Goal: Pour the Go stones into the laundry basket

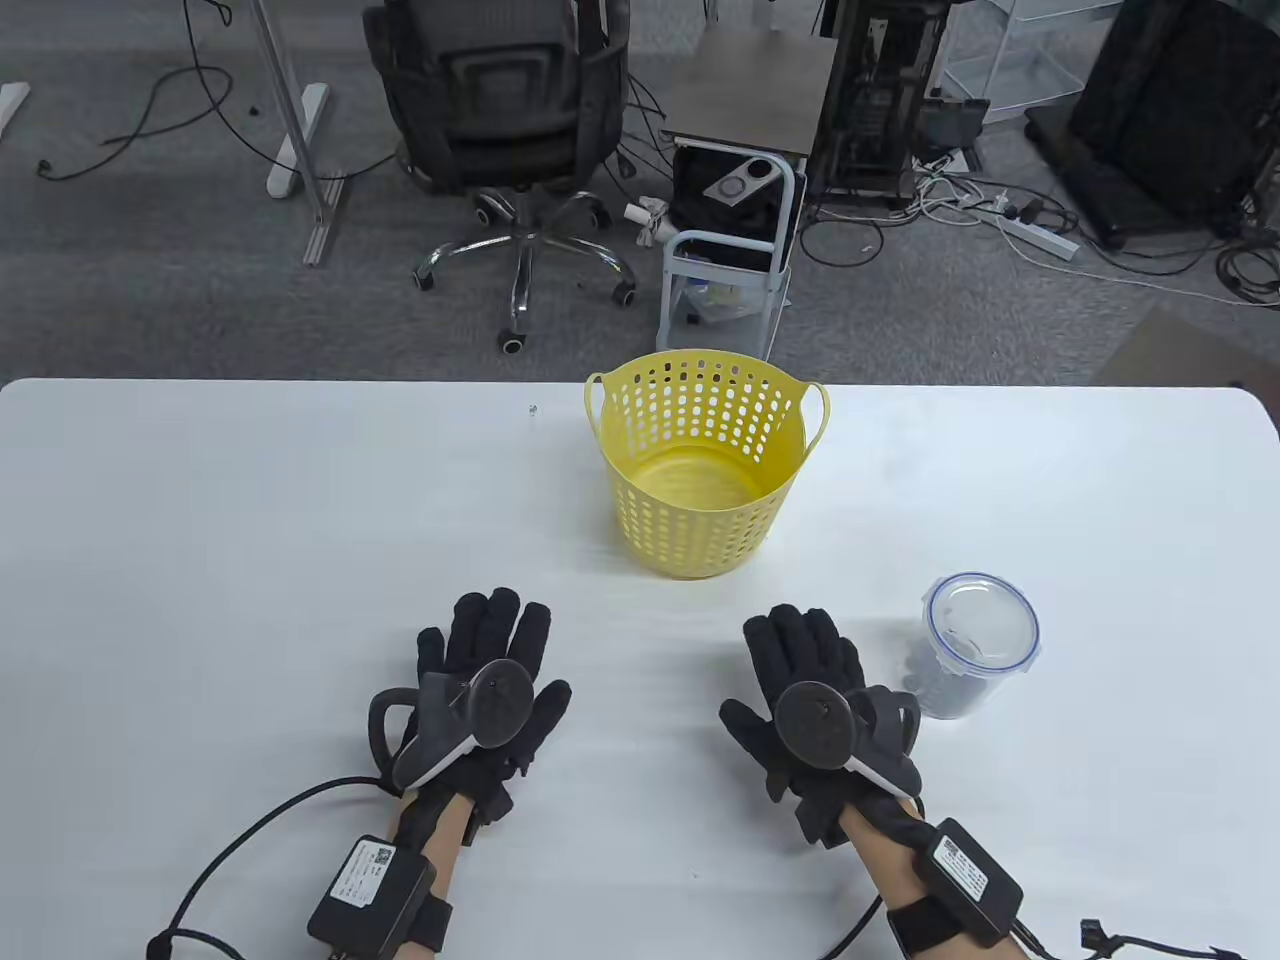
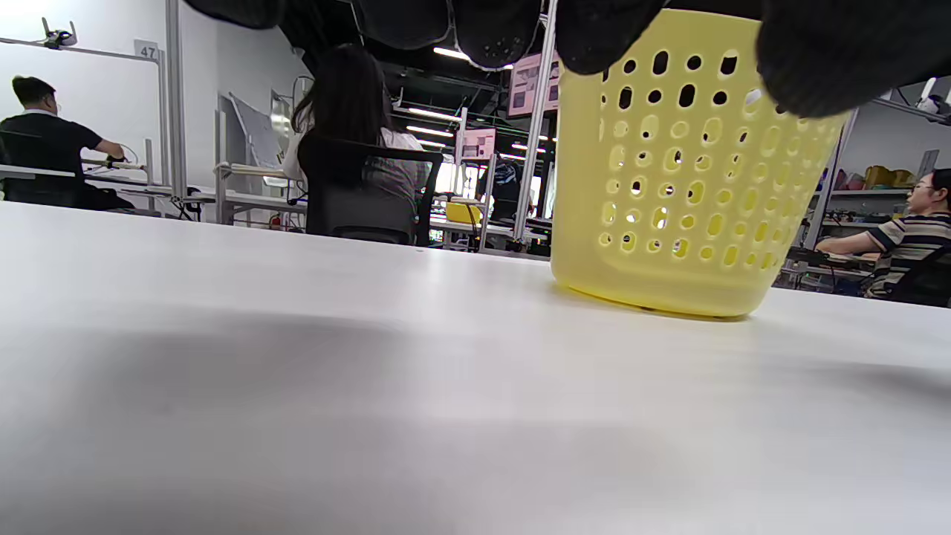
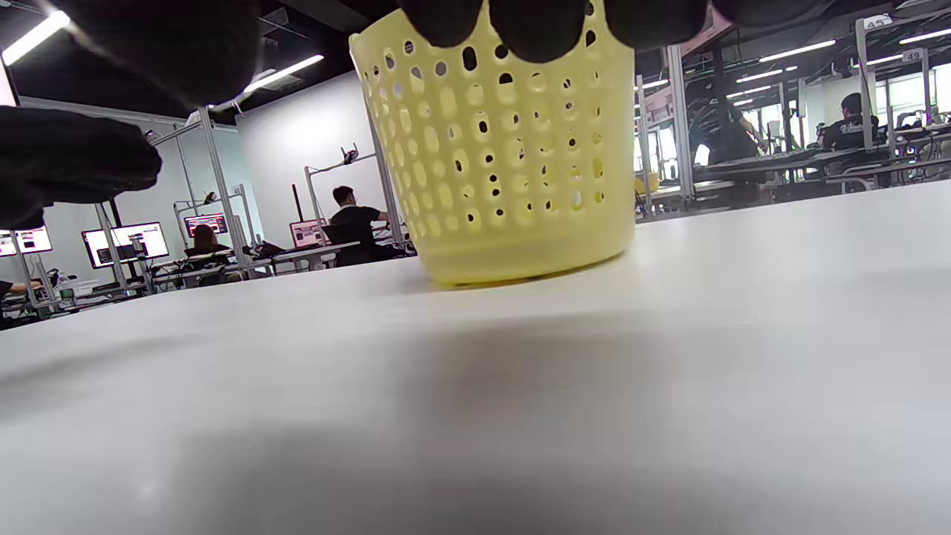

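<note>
A yellow perforated laundry basket [image 1: 703, 465] stands upright and empty at the table's far middle; it also shows in the left wrist view [image 2: 691, 186] and the right wrist view [image 3: 513, 163]. A clear lidded jar [image 1: 972, 645] holding dark Go stones stands at the right, just beside my right hand. My left hand [image 1: 490, 660] lies flat, palm down, fingers spread, holding nothing. My right hand [image 1: 800, 670] also lies flat and empty, to the left of the jar. In both wrist views gloved fingers [image 2: 490, 30] [image 3: 535, 22] hang above the bare table.
The white table [image 1: 250, 560] stretches wide on both sides. A tiny speck [image 1: 533, 409] lies near the far edge, left of the basket. Beyond the table stand an office chair [image 1: 510, 120] and a small cart [image 1: 730, 230].
</note>
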Demonstrator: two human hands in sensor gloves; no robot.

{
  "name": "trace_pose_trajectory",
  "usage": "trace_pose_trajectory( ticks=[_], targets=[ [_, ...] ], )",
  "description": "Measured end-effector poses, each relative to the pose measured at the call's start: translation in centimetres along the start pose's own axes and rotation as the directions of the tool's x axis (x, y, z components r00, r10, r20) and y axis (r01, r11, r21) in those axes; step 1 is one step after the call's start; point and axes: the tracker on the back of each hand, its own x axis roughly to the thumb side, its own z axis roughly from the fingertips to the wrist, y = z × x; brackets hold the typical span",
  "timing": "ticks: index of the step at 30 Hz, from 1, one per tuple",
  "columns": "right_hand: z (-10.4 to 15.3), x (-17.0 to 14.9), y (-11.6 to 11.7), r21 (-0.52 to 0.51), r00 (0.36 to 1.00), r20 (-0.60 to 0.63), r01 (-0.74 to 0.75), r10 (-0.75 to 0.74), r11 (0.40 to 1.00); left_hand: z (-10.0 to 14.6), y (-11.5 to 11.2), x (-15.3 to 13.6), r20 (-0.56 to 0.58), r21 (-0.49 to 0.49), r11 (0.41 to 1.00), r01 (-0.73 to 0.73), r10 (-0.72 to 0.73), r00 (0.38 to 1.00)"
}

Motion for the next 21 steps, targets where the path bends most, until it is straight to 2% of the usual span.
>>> trace_pose_trajectory(
  ticks=[13, 17, 21],
  targets=[
    [0.0, -0.4, -0.8, -0.049, 1.0, -0.001, -0.027, 0.027, 0.998, 0.3, 0.3, 0.0, 0.003, 0.014, 0.999, -0.05, 0.05, 0.999],
    [0.2, -0.7, -2.3, -0.127, 1.0, -0.011, -0.022, 0.021, 0.992, 0.5, 0.4, 0.0, 0.004, 0.027, 0.997, -0.077, 0.077, 0.997],
    [0.5, -2.2, -4.1, -0.222, 0.995, -0.101, -0.007, -0.016, 0.975, 0.5, 0.2, 0.3, 0.014, 0.01, 0.997, -0.074, 0.074, 0.997]
  ],
)
